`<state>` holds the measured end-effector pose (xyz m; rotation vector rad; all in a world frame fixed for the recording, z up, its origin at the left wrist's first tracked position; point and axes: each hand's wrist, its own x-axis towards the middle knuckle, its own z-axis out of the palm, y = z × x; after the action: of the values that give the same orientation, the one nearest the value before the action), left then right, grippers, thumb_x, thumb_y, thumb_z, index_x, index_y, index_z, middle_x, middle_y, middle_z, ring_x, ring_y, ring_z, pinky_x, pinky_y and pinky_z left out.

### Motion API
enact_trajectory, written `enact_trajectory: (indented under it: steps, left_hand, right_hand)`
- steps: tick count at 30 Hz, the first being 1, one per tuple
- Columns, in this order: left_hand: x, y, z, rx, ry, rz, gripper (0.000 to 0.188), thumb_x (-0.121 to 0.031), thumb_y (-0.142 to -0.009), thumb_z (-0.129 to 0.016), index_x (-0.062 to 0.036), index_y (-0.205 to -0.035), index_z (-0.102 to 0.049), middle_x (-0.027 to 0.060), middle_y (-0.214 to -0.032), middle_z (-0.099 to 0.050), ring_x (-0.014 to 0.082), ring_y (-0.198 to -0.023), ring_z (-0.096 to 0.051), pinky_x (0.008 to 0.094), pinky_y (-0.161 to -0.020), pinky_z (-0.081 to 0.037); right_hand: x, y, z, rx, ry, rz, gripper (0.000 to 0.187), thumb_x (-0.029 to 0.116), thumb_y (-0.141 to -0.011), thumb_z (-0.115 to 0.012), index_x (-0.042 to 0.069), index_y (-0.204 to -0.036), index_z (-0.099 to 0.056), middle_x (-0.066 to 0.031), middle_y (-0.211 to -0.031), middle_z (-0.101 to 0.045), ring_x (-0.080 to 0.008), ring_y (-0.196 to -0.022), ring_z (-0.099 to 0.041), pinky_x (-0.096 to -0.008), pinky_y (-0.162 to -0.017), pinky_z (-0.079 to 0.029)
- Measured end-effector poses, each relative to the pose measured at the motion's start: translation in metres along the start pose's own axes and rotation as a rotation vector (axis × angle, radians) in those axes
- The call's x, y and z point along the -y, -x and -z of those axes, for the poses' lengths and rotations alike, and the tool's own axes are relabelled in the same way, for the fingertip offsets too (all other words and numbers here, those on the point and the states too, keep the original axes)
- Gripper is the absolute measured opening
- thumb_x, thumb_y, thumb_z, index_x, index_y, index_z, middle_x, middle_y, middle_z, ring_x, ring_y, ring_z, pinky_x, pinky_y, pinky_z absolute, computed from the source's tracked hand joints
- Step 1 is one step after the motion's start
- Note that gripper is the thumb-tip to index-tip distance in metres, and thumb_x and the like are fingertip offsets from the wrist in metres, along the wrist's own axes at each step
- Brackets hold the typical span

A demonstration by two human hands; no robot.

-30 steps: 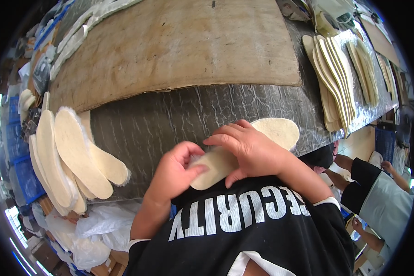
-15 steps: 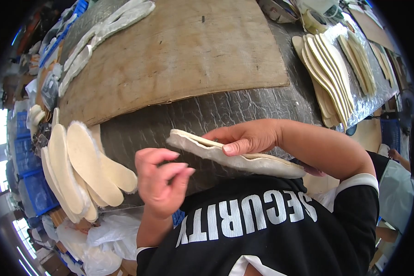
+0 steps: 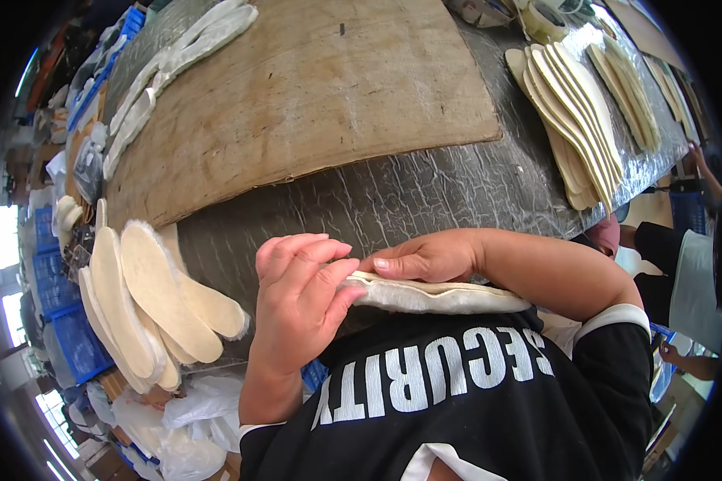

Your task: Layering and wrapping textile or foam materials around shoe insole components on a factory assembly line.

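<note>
A pair of cream insoles (image 3: 441, 300) with a white fleecy face lies sideways in front of my chest, pressed together, wavy edges toward me. My right hand (image 3: 425, 258) grips them from above, its thumb along the upper edge and the other fingers mostly hidden behind. At their left end my left hand (image 3: 301, 293) has closed its thumb and fingers round the tip, which they partly cover. To the left of that hand, a loose pile of similar fleecy insoles (image 3: 154, 276) rests at the table edge.
A large worn wooden board (image 3: 321, 88) covers much of the dark table (image 3: 409, 188). Rows of insoles (image 3: 569, 120) lean at the right. Long white fleece strips (image 3: 176, 56) lie far left, plastic bags (image 3: 188, 425) below. Another person's hand (image 3: 670, 353) shows at the right.
My left hand has moved right and closed on the insoles' left end, where it was apart before. The insoles have come down nearer my chest and lie more level.
</note>
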<state>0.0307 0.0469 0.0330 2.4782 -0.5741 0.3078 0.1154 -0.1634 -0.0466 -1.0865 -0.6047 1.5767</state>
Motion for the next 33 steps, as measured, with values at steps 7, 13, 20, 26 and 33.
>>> enact_trajectory:
  steps: [7,13,20,26,33]
  left_hand:
    - [0.014,0.007,-0.007,0.146,0.103,-0.004,0.027,-0.021,-0.071,-0.078,-0.0051,-0.09,-0.067,0.0067,-0.087,-0.066,0.0267,-0.086,-0.061,0.0479,-0.093,-0.039]
    - [0.042,0.031,-0.014,0.112,0.245,0.137,0.02,-0.015,-0.073,-0.077,-0.0024,-0.082,-0.065,0.0085,-0.08,-0.065,0.0271,-0.08,-0.059,0.0416,-0.086,-0.042]
    - [0.039,0.05,-0.022,0.076,0.313,0.283,0.019,-0.014,-0.075,-0.076,-0.0004,-0.082,-0.064,0.0098,-0.081,-0.065,0.0275,-0.082,-0.059,0.0364,-0.079,-0.045]
    - [0.038,0.054,-0.023,0.089,0.335,0.33,0.019,-0.014,-0.076,-0.075,0.0,-0.082,-0.064,0.01,-0.081,-0.065,0.0278,-0.082,-0.059,0.0367,-0.08,-0.045]
    - [0.03,0.046,-0.021,0.109,0.251,0.284,0.029,-0.022,-0.074,-0.077,-0.0007,-0.091,-0.066,0.0104,-0.085,-0.065,0.0296,-0.085,-0.059,0.0397,-0.084,-0.044]
  right_hand:
    - [0.007,-0.003,-0.003,-0.061,0.042,-0.214,0.073,0.064,-0.098,-0.037,0.007,-0.141,-0.05,-0.015,-0.134,-0.055,-0.02,-0.118,-0.054,-0.0332,-0.096,-0.048]
    - [0.046,0.02,0.012,0.121,0.459,-0.117,0.065,0.051,-0.084,-0.072,0.004,-0.128,-0.061,-0.0153,-0.114,-0.068,-0.0242,-0.102,-0.065,-0.0359,-0.087,-0.051]
    - [0.057,0.019,-0.018,-0.315,1.071,-0.18,0.041,0.037,-0.072,-0.079,0.011,-0.102,-0.072,-0.0128,-0.09,-0.072,-0.0318,-0.089,-0.068,-0.0413,-0.078,-0.053]
    - [0.042,0.015,-0.022,-0.43,1.105,-0.097,0.035,0.04,-0.074,-0.077,0.012,-0.093,-0.07,-0.0095,-0.079,-0.07,-0.0305,-0.079,-0.069,-0.0423,-0.072,-0.052]
    - [0.025,0.013,-0.016,-0.477,1.128,0.074,0.025,0.034,-0.077,-0.075,0.012,-0.087,-0.07,-0.0102,-0.074,-0.069,-0.0315,-0.074,-0.068,-0.0422,-0.07,-0.052]
